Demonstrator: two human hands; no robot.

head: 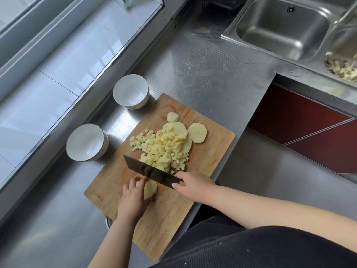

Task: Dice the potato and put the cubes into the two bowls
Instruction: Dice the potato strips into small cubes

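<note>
A wooden cutting board (pixel 202 167) lies on the steel counter. On its middle is a heap of potato cubes (pixel 162 149), with a few potato slices (pixel 197 132) beyond it. My left hand (pixel 133 198) holds a peeled potato piece (pixel 150 189) down near the board's front. My right hand (pixel 193 183) grips the handle of a dark cleaver (pixel 148 170), its blade standing on edge just above the potato piece. Two empty white bowls sit left of the board: the far bowl (pixel 131 91) and the near bowl (pixel 87 143).
A steel double sink (pixel 286 26) is at the back right; its right basin holds potato scraps (pixel 342 69). A tiled wall ledge (pixel 58 64) runs along the left. The counter edge drops off right of the board.
</note>
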